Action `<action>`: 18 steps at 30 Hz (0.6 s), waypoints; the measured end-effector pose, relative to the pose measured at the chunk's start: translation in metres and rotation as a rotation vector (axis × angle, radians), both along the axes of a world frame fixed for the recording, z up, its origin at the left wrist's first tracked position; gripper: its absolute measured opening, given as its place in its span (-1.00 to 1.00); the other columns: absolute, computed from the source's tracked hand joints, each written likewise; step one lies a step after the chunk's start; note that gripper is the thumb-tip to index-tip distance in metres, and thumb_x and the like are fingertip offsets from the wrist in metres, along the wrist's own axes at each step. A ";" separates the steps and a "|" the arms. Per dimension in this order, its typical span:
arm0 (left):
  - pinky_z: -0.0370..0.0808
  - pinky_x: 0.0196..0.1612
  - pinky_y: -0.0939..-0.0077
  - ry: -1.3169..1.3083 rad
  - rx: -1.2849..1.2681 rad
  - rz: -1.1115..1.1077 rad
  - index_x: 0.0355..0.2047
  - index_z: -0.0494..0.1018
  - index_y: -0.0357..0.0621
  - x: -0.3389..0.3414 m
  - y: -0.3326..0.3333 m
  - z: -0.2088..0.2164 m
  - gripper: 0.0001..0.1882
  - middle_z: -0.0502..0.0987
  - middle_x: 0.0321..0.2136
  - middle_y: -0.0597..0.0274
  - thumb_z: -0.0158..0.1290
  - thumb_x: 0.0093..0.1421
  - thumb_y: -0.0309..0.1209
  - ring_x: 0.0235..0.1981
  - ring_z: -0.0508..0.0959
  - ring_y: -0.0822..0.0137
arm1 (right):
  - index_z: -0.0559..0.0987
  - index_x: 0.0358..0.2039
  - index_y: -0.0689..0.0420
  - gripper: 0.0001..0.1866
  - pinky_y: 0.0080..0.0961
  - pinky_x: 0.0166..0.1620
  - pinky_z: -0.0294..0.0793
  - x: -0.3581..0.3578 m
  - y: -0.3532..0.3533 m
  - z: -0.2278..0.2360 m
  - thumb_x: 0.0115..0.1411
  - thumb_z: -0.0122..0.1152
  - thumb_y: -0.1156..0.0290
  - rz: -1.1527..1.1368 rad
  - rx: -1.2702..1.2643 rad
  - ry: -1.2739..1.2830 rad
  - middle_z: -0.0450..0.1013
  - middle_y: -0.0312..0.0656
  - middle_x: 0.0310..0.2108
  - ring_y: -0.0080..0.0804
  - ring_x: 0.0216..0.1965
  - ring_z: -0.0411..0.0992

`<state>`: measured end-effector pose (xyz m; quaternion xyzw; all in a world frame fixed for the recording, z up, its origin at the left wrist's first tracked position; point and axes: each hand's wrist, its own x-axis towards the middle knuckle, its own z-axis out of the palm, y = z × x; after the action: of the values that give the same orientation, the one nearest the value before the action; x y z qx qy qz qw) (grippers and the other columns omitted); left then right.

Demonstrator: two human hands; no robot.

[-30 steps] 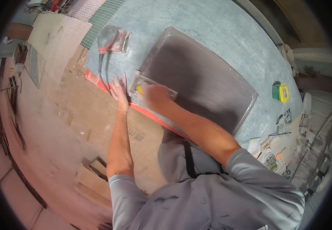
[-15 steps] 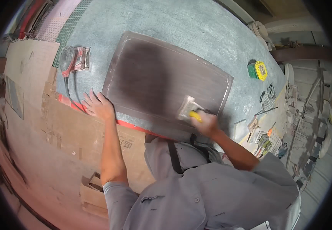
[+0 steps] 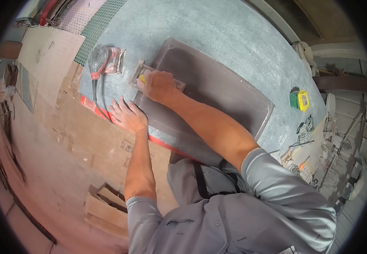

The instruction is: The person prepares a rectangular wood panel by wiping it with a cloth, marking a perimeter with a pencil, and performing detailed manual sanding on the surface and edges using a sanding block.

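My right hand (image 3: 159, 86) is wrapped round the yellow grip of a long, dusty hand sanding block (image 3: 136, 74). The block spans the left end of a dark grey-brown rectangular panel (image 3: 217, 89), one end sticking out past the panel's edge. Most of the grip is hidden under my fingers. My left hand (image 3: 129, 117) lies flat, fingers spread, on the table's near edge, just off the panel's near left corner. Beyond it a power sander (image 3: 101, 61), red and grey with a dark cord, rests on the blue-grey table top (image 3: 234, 46).
A green and yellow box (image 3: 299, 100) stands on the table to the right of the panel. Striped cloth (image 3: 305, 130) and assorted small tools lie at the right edge. Flattened cardboard (image 3: 77, 122) covers the floor on the near left, with a cardboard box (image 3: 107, 207) below.
My right hand has swept the sanding block from the panel's near right part to its left end. The left hand stays flat at the table edge. The whole view has shifted slightly.
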<state>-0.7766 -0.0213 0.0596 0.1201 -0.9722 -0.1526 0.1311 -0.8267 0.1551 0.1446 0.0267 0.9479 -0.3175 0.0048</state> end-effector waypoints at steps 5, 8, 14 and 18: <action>0.00 0.53 -0.19 0.022 -0.051 -0.033 0.39 0.42 0.00 0.001 -0.005 0.002 -0.31 0.26 0.51 0.00 0.03 0.44 0.15 0.57 0.10 -0.12 | 0.65 -0.32 0.16 -0.55 0.07 -0.31 0.59 0.122 0.098 0.017 0.35 0.27 -0.04 -0.126 -0.039 -0.199 0.62 0.01 -0.47 0.11 -0.37 0.65; 0.01 0.52 -0.20 0.049 -0.065 -0.014 0.39 0.42 -0.04 0.006 0.000 0.004 -0.30 0.27 0.51 0.00 0.04 0.43 0.15 0.56 0.11 -0.14 | 0.73 -0.13 0.09 -0.72 -0.07 -0.34 0.63 0.289 0.217 0.011 0.30 0.39 0.16 -0.151 0.213 -0.009 0.65 0.00 -0.40 0.03 -0.41 0.64; 0.02 0.52 -0.20 0.040 -0.057 -0.030 0.38 0.42 -0.09 0.012 -0.003 0.003 -0.28 0.25 0.51 -0.03 0.11 0.41 0.13 0.56 0.11 -0.16 | 0.66 -0.30 0.15 -0.75 -0.03 -0.41 0.54 0.259 0.221 0.010 0.32 0.39 0.22 -0.306 0.262 -0.097 0.56 0.09 -0.53 0.14 -0.47 0.61; 0.04 0.52 -0.15 0.013 -0.060 -0.057 0.37 0.43 -0.10 0.004 0.005 0.011 -0.29 0.26 0.51 -0.06 0.14 0.40 0.10 0.55 0.14 -0.15 | 0.64 -0.35 0.16 -0.66 0.02 -0.36 0.58 0.052 0.148 -0.004 0.32 0.35 0.11 -0.263 0.071 -0.174 0.61 0.12 -0.46 0.16 -0.38 0.64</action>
<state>-0.7725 -0.0159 0.0701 0.0871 -0.9785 -0.1278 0.1367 -0.7751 0.3031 0.1402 0.1780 0.9428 -0.2782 0.0445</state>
